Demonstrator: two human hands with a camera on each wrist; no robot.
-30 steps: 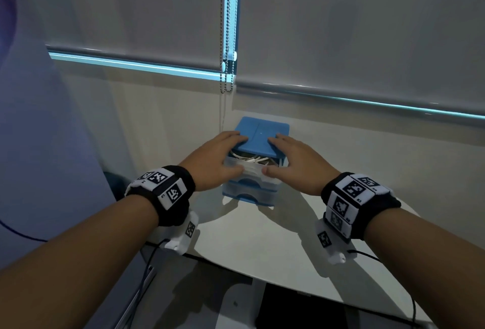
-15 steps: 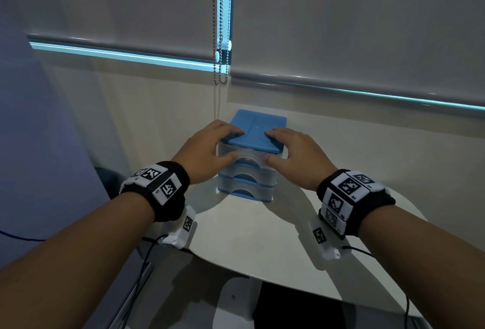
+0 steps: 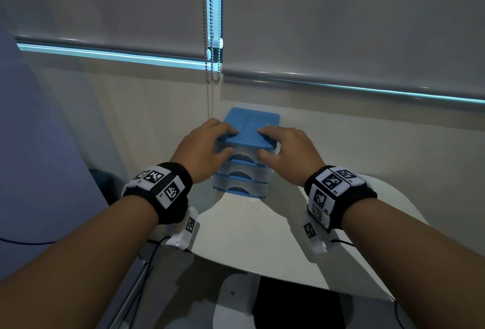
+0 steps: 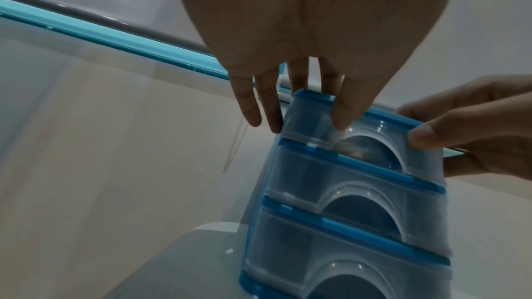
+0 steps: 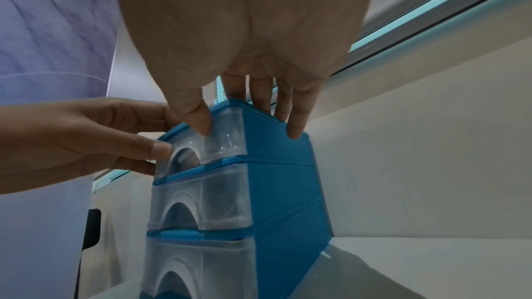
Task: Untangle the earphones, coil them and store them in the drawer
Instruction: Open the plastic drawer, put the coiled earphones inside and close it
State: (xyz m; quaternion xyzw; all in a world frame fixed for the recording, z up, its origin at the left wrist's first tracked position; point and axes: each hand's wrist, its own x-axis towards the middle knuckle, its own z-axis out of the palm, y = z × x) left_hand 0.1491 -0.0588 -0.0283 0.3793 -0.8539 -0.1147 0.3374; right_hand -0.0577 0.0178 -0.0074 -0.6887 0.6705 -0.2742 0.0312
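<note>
A small blue drawer unit (image 3: 252,129) with three translucent drawers stands at the back of the white table (image 3: 249,236). Its top drawer (image 3: 245,151) sits flush with the two below. The earphones are hidden inside. My left hand (image 3: 202,150) lies on the unit's left top edge, thumb pressed to the top drawer's front (image 4: 371,142). My right hand (image 3: 288,150) mirrors it on the right, fingers flat on the blue lid, thumb on the drawer front (image 5: 221,144). Neither hand holds anything.
The unit stands close to the beige wall under a window blind, where a bead chain (image 3: 210,39) hangs just behind it. A bluish panel (image 3: 39,145) rises at the left. The round table's front edge curves over a dark object (image 3: 296,305) below.
One second ago the top drawer stood pulled out with white earphones showing inside. Both thumbs have pushed it in, and it now sits flush.
</note>
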